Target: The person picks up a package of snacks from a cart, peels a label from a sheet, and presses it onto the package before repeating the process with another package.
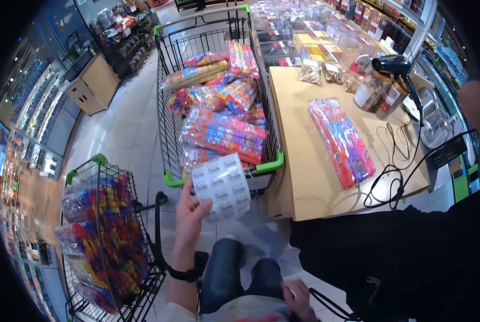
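My left hand (pixel 193 208) grips a sheet of white barcode labels (pixel 222 188) by its lower left edge, thumb on the front. The sheet is held up before the cart's near rim, its printed rows facing me. A black band (pixel 189 272) circles my left wrist. Low over my lap, my right hand (pixel 298 297) has its fingers curled in; whatever they may hold is too small to make out. On the wooden table to the right lies a clear plastic pack of pink, purple and orange packets (pixel 343 142), apart from both hands.
A shopping cart (pixel 166 121) with green corners holds several similar packs. At lower left stands a smaller cart (pixel 99 161) full of colourful bags. The table (pixel 299 201) bears a black hair dryer (pixel 393 64), looped cable and bagged dried goods. A person in black clothing (pixel 379 257) is close on my right.
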The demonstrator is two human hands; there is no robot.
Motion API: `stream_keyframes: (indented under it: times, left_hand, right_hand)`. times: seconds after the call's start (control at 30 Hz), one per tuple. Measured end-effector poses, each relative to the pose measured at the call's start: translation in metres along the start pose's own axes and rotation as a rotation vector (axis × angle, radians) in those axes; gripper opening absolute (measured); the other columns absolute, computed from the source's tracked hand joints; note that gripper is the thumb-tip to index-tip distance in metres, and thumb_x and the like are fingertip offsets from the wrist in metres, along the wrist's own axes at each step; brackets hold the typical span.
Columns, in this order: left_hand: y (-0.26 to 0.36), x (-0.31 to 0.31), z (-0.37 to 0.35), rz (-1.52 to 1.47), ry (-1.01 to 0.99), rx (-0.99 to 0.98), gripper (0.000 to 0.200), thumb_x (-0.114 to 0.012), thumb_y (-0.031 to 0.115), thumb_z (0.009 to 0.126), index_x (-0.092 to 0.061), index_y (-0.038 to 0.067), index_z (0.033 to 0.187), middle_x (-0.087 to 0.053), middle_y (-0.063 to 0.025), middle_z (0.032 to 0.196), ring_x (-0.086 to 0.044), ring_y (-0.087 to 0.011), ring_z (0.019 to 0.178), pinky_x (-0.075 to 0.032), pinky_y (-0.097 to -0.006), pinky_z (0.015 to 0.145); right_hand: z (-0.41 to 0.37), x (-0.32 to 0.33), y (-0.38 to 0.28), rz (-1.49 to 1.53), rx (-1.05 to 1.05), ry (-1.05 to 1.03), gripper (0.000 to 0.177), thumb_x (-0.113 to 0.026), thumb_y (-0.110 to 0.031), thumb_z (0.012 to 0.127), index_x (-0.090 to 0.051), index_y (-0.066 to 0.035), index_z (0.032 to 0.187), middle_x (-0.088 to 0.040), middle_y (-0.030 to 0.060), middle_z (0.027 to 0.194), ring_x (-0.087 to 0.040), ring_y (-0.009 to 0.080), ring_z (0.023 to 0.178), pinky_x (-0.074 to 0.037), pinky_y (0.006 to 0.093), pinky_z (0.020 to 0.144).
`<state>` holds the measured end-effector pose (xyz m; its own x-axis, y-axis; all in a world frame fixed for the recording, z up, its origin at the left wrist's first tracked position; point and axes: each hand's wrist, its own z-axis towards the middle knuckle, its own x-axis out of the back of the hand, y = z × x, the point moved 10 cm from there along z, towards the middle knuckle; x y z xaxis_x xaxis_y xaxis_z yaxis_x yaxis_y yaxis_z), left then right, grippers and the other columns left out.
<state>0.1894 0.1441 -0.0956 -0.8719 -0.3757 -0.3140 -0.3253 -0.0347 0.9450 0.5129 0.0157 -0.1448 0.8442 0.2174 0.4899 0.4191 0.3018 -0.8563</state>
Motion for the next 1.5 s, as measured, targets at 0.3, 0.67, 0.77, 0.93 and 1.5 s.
stream_keyframes:
  times: [0.3,0.67,0.77,0.93,1.5]
  left_hand:
    - [-0.005,0.003,-0.009,0.059,0.009,-0.158,0.067,-0.051,-0.003,0.081,-0.021,0.007,0.140,-0.064,-0.0100,0.091,-0.061,-0.0136,0.083,-0.047,-0.0262,0.078]
    - [-0.041,0.013,-0.009,0.058,0.018,-0.156,0.027,-0.051,-0.002,0.083,-0.056,-0.002,0.109,-0.061,-0.0089,0.099,-0.056,-0.0103,0.089,-0.043,-0.0218,0.079]
    - [-0.036,0.013,-0.013,0.029,0.021,-0.107,0.027,-0.051,-0.003,0.083,-0.056,-0.002,0.109,-0.060,-0.0090,0.100,-0.056,-0.0101,0.090,-0.043,-0.0223,0.080]
    - [-0.026,0.012,-0.014,0.048,0.037,-0.110,0.028,-0.050,-0.004,0.082,-0.056,-0.003,0.110,-0.060,-0.0096,0.102,-0.056,-0.0109,0.093,-0.043,-0.0227,0.081]
    - [-0.016,0.016,-0.001,-0.006,0.055,-0.095,0.027,-0.050,-0.002,0.084,-0.054,-0.002,0.111,-0.061,-0.0094,0.099,-0.058,-0.0117,0.089,-0.045,-0.0228,0.077]
  right_hand:
    - [0.156,0.063,-0.051,-0.096,0.459,0.465,0.024,-0.062,0.002,0.068,-0.060,-0.001,0.092,-0.060,0.0123,0.085,-0.057,0.0299,0.079,-0.045,0.0368,0.074]
    - [0.208,0.153,0.058,-0.398,0.032,0.795,0.067,-0.072,-0.010,0.064,-0.046,-0.008,0.126,-0.028,0.0206,0.135,-0.020,0.0376,0.130,-0.021,0.0483,0.104]
    - [0.213,0.142,0.067,-0.479,-0.078,0.686,0.066,-0.070,-0.008,0.067,-0.045,-0.011,0.128,-0.025,0.0200,0.137,-0.021,0.0382,0.129,-0.022,0.0474,0.104]
    - [0.214,0.142,0.068,-0.431,-0.093,0.715,0.052,-0.066,-0.004,0.069,-0.055,-0.010,0.120,-0.032,0.0160,0.132,-0.029,0.0345,0.123,-0.023,0.0439,0.102]
    - [0.255,0.159,0.072,-0.663,-0.329,0.460,0.103,-0.079,-0.040,0.056,-0.023,-0.023,0.141,-0.012,0.0294,0.142,-0.006,0.0472,0.132,-0.008,0.0509,0.107]
